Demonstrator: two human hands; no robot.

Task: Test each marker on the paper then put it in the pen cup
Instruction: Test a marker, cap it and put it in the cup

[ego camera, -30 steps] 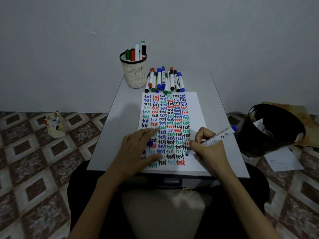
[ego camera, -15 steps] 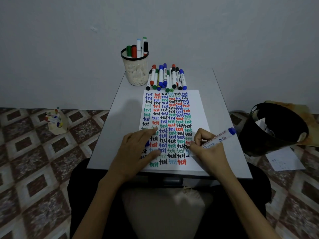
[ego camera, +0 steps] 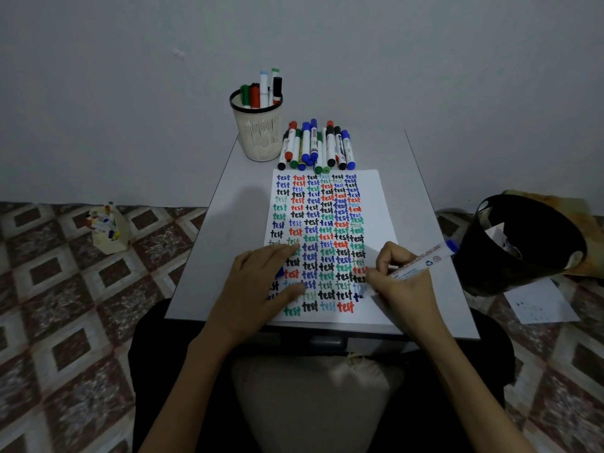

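Observation:
A white paper full of coloured "test" words lies on the small grey table. My right hand grips a white marker with a blue end, its tip on the paper's lower right by a fresh blue mark. My left hand rests flat on the paper's lower left, and a blue cap shows between its thumb and forefinger. Several capped markers lie in a row beyond the paper. The mesh pen cup at the far left corner holds several markers.
A black bin stands on the tiled floor right of the table, with a loose sheet beside it. A small box of markers sits on the floor to the left. A wall rises right behind the table.
My right hand has shifted the marker tip slightly along the bottom right rows, leaving new blue marks. My left hand stays pressed on the paper.

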